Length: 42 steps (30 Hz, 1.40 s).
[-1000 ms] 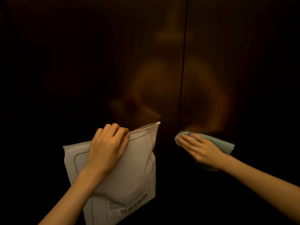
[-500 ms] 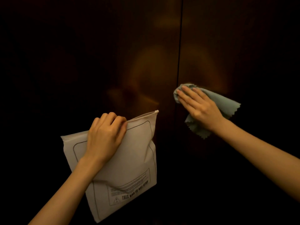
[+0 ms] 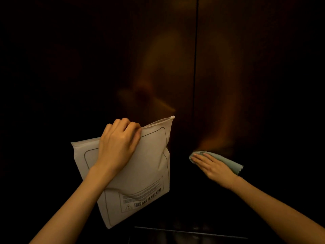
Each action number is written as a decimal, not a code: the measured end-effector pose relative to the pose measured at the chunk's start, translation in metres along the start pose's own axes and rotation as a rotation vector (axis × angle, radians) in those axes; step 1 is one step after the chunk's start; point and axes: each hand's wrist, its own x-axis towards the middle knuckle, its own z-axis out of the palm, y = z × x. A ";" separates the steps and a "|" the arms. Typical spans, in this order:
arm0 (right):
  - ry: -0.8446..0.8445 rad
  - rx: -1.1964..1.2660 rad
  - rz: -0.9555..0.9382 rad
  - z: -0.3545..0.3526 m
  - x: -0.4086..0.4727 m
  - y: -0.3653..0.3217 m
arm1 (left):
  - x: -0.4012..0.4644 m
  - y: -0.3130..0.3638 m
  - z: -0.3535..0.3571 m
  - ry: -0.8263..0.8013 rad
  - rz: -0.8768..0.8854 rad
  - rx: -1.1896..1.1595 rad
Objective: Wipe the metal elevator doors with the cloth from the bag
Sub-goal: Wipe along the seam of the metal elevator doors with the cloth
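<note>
1. Head view: a person faces two dark, brown-toned brushed-metal elevator doors (image 3: 246, 67) in dim light; a thin black vertical seam (image 3: 195, 67) runs between the panels.
2. The right hand (image 3: 213, 167) lies flat, fingers straight and together, pressing a pale blue-green wiping cloth (image 3: 226, 162) against the right-hand door, low down and just right of the seam.
3. The cloth bunches under the palm; its zigzag-cut edge sticks out to the right of the wrist, and a small fold shows past the fingertips.
4. The left hand (image 3: 117, 147) curls its fingers over the top edge of a flat, off-white plastic zip bag (image 3: 146, 173), gripping it in front of the left-hand door.
5. The bag hangs tilted, its right top corner highest, with a dark rounded outline printed on its face and a warning panel near the bottom reading partly "THIS BAG IS NOT A TOY".
6. Blurred orange reflections glow on both doors above the hands.
7. A thin metal floor sill (image 3: 190, 232) crosses the lower frame beneath the doors.
</note>
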 end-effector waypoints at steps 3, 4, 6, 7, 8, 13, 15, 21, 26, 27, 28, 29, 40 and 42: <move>0.010 -0.024 -0.028 -0.004 -0.002 0.005 | -0.002 -0.002 -0.005 -0.015 -0.009 0.012; 0.033 -0.034 -0.036 -0.009 0.000 0.011 | -0.003 -0.003 -0.007 -0.017 -0.013 0.017; 0.088 -0.024 -0.005 -0.020 0.007 0.027 | -0.002 -0.006 -0.009 -0.018 -0.014 0.027; 0.126 -0.017 0.034 -0.029 0.012 0.035 | 0.000 -0.007 -0.010 -0.010 -0.019 0.029; 0.171 -0.013 0.082 -0.039 0.021 0.043 | 0.002 -0.008 -0.012 0.001 -0.025 0.029; 0.333 -0.038 0.313 -0.114 0.075 0.094 | 0.022 -0.010 -0.024 0.079 -0.027 0.017; 0.395 -0.043 0.402 -0.147 0.098 0.116 | 0.032 -0.010 -0.030 0.123 -0.028 0.005; 0.485 -0.063 0.545 -0.224 0.150 0.177 | 0.071 -0.012 -0.053 0.240 -0.015 -0.020; 0.523 -0.083 0.609 -0.267 0.169 0.211 | 0.081 -0.008 -0.055 0.357 0.027 -0.006; 0.522 -0.076 0.627 -0.280 0.177 0.221 | 0.087 -0.008 -0.058 0.378 0.035 0.001; 0.529 -0.074 0.637 -0.289 0.186 0.230 | 0.093 -0.009 -0.057 0.397 0.043 0.002; 0.527 -0.084 0.647 -0.301 0.195 0.241 | 0.099 -0.009 -0.060 0.405 0.046 0.010; 0.568 -0.063 0.593 -0.365 0.222 0.285 | 0.123 -0.014 -0.074 0.503 0.058 0.017; 0.624 -0.083 0.516 -0.330 0.206 0.273 | 0.123 -0.016 -0.078 0.516 0.069 0.020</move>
